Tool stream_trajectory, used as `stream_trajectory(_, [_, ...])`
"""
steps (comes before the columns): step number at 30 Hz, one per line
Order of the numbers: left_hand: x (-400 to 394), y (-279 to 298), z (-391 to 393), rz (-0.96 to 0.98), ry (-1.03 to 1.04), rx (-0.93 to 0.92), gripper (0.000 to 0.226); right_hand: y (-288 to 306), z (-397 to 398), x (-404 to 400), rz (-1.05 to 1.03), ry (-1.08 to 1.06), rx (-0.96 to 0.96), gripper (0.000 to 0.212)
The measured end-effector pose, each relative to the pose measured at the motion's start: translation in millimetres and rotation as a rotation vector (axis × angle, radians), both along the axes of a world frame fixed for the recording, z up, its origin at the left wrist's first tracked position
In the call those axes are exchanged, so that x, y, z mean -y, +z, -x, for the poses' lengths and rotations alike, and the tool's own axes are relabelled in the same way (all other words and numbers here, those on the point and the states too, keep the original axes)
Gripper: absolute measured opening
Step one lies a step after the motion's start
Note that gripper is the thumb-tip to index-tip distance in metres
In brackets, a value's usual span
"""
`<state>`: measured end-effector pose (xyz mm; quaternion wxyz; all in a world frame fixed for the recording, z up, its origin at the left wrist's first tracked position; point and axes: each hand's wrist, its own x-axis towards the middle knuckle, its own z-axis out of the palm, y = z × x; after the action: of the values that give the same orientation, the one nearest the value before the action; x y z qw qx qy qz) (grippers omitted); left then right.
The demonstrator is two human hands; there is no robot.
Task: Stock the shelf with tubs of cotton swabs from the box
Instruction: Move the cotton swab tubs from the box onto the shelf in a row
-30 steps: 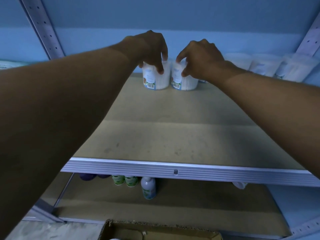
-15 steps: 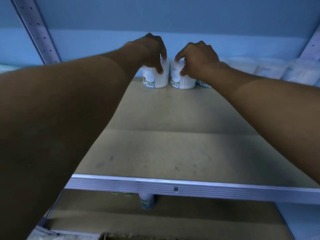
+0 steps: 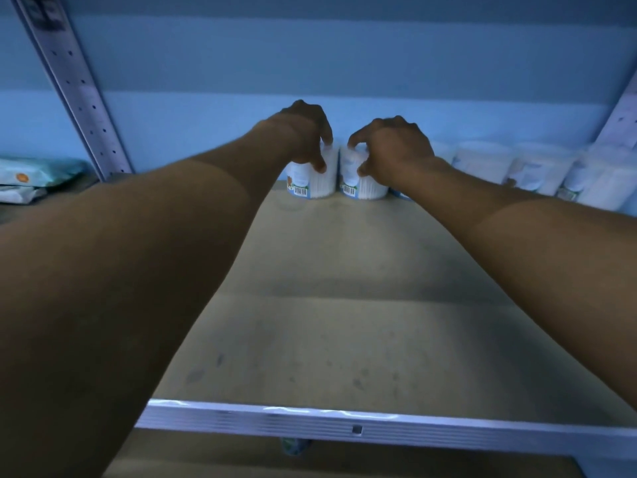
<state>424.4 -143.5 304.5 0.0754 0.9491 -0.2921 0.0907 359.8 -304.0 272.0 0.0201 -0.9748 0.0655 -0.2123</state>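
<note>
**Two tubs gripped at the back of the shelf**

At the rear of the shelf (image 3: 344, 339), against the pale blue back wall (image 3: 344, 63), both arms reach in from the near edge. The left hand (image 3: 303, 138) curls down over the top of the left tub (image 3: 315, 181), fingers draped on the lid and thumb pressed to its side. The right hand (image 3: 393, 146) grips the right tub (image 3: 362, 182) the same way, forefinger hooked over the lid and thumb on the front wall. Both tubs stand upright on the tan shelf board, just beside each other, their barcode labels facing forward. Whether their sides touch cannot be told.

To the right of them, a row of similar tubs (image 3: 537, 170) runs along the back wall towards the right upright (image 3: 620, 119); they are blurred. On the left, a perforated metal upright (image 3: 79, 98) rises at a slant, and beyond it lie flat teal and white packets (image 3: 34, 177) on the neighbouring shelf. A ribbed metal front rail (image 3: 379, 427) edges the board, and beneath it a small bottle top (image 3: 293, 445) peeps out on the lower shelf.
</note>
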Motion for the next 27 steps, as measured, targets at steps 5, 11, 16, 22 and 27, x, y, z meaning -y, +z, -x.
stream_trajectory(5, [-3.8,-10.2,5.1,-0.082,-0.001,0.004,0.069,-0.5,12.4,-5.5,0.004,0.022,-0.026,0.052])
stream_trajectory(11, [-13.6,-11.8,52.3,-0.053,-0.096,-0.037,0.036,-0.5,48.6,-19.3,-0.075,0.106,-0.091,0.053])
stream_trajectory(16, [-32.3,-6.9,97.3,-0.058,-0.146,-0.021,0.039,-0.5,98.8,-28.4,-0.082,0.114,-0.119,0.061])
stream_trajectory(22, [-60.5,-9.5,159.2,0.018,-0.168,-0.077,0.066,2.1,173.9,-46.9,-0.147,0.137,-0.14,0.055])
stream_trajectory(27, [-83.3,-18.5,214.7,0.067,-0.239,-0.066,0.068,4.8,238.5,-66.4,-0.18,0.21,-0.088,0.056])
